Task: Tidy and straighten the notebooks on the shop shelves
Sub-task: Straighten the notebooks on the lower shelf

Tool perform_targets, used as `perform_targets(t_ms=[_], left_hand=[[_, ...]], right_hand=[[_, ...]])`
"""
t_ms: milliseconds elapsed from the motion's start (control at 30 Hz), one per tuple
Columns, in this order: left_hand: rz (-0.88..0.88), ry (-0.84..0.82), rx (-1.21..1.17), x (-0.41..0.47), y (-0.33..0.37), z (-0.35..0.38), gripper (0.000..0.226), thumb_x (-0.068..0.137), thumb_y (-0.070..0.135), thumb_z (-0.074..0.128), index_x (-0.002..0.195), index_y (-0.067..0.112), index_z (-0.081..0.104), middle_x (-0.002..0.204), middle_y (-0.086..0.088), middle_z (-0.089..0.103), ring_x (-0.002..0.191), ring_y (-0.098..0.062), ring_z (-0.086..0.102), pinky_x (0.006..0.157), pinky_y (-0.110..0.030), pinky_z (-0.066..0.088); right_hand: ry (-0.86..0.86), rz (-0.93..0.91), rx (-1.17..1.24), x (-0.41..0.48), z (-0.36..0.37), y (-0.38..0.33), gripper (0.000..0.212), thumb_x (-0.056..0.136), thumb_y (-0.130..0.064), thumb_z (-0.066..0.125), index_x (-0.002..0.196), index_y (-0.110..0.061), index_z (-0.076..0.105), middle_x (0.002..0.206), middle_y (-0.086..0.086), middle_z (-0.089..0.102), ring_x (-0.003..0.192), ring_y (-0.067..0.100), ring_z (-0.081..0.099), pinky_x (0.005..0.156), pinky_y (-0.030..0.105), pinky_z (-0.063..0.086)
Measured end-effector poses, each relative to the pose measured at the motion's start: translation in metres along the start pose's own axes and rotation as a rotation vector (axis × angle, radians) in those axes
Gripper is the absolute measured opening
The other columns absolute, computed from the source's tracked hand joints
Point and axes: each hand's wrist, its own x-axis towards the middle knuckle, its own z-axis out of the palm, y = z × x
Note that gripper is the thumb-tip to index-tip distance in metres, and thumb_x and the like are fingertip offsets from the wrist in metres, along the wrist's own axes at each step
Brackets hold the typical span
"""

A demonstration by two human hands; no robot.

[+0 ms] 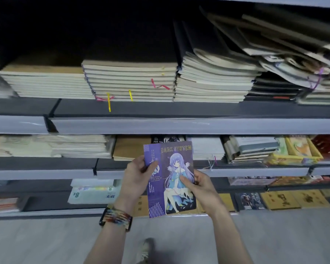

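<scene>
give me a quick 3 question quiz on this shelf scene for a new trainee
1. True or false: the purple notebook lies flat on a shelf.
2. Which wrist wears the beaded bracelet? A) left B) right C) neither
3. Fill in: on the uppermost stocked shelf, the untidy leaning pile sits at the ____ end.

Key
1. False: the left hand and right hand hold it in front of the shelves.
2. A
3. right
</scene>
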Motion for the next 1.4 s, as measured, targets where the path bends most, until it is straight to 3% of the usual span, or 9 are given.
perform_targets(t_ms=[200,433,567,800,967,1100,1167,1300,1400], left_hand=[[-0.093,-0.076,-0.007,0.016,-0.022,-0.006,0.015,0.092,0.016,0.069,0.106,0.022,0.066,0.098,0.011,0.077,0.093,-0.015,0.073,0.087,-0.050,0.057],[-0.150,-0.145,0.003,0.042,-0.032,-0.022,0.015,0.092,0.017,0.069,0.105,0.024,0.065,0.096,0.008,0.077,0.089,-0.015,0.074,0.087,-0.048,0.058],[-0.164,-0.229,-0.002,0.052,-0.034,-0.027,0.022,0.093,0.011,0.067,0.108,0.026,0.064,0.101,0.004,0.077,0.094,-0.017,0.073,0.091,-0.044,0.057],[-0.217,-0.194,-0.054,0.071,-0.032,-0.023,0.033,0.092,0.013,0.068,0.124,0.018,0.061,0.111,-0.003,0.074,0.097,-0.016,0.072,0.086,-0.039,0.059],[-0.209,-0.127,-0.115,0.085,-0.030,-0.011,0.022,0.093,0.006,0.065,0.110,0.020,0.063,0.103,0.002,0.073,0.087,-0.005,0.071,0.074,-0.022,0.058],[-0.238,-0.127,-0.138,0.095,-0.027,-0.003,0.014,0.093,0.006,0.064,0.095,0.021,0.065,0.099,0.000,0.074,0.093,-0.013,0.071,0.088,-0.034,0.057],[-0.258,-0.125,-0.141,0.100,-0.026,-0.001,0.007,0.096,0.012,0.062,0.098,0.017,0.066,0.102,-0.005,0.074,0.093,-0.016,0.071,0.084,-0.032,0.057],[-0.266,-0.138,-0.143,0.107,-0.022,-0.001,0.018,0.099,0.019,0.057,0.115,0.014,0.064,0.112,-0.004,0.071,0.101,-0.018,0.069,0.088,-0.033,0.058],[-0.296,-0.179,-0.177,0.107,-0.018,-0.004,0.019,0.100,0.016,0.055,0.118,0.013,0.060,0.109,0.000,0.067,0.101,-0.018,0.067,0.070,-0.021,0.060]], right_hand=[[0.089,0.008,0.011,0.025,0.020,0.001,0.024,0.093,-0.010,0.068,0.117,-0.009,0.068,0.105,0.008,0.077,0.100,0.026,0.073,0.090,0.042,0.058],[0.195,0.076,0.024,0.056,0.042,-0.001,0.019,0.091,-0.020,0.073,0.108,-0.015,0.066,0.099,0.004,0.078,0.091,0.023,0.075,0.084,0.047,0.061],[0.299,0.066,0.085,0.074,0.048,-0.006,0.035,0.091,-0.020,0.073,0.122,-0.011,0.062,0.102,0.005,0.077,0.095,0.025,0.074,0.087,0.054,0.058],[0.341,0.128,0.204,0.083,0.046,-0.015,0.037,0.091,-0.020,0.072,0.125,-0.022,0.057,0.110,0.008,0.072,0.099,0.023,0.072,0.083,0.043,0.061],[0.270,0.177,0.172,0.069,0.035,-0.016,0.036,0.093,-0.010,0.066,0.127,-0.021,0.058,0.121,0.008,0.059,0.104,0.020,0.066,0.072,0.037,0.063],[0.257,0.157,0.137,0.066,0.033,-0.018,0.040,0.096,0.001,0.059,0.131,-0.018,0.056,0.112,0.003,0.056,0.097,0.018,0.064,0.072,0.037,0.063],[0.285,0.123,0.129,0.071,0.035,-0.023,0.041,0.097,0.003,0.056,0.133,-0.016,0.056,0.113,0.004,0.058,0.099,0.019,0.064,0.068,0.034,0.063],[0.403,0.091,0.225,0.085,0.040,-0.030,0.033,0.097,0.004,0.054,0.126,-0.012,0.058,0.106,-0.002,0.058,0.093,0.017,0.063,0.058,0.030,0.062],[0.460,0.087,0.287,0.097,0.043,-0.027,0.028,0.098,0.003,0.054,0.124,-0.008,0.058,0.109,0.005,0.059,0.107,0.030,0.063,0.053,0.027,0.060]])
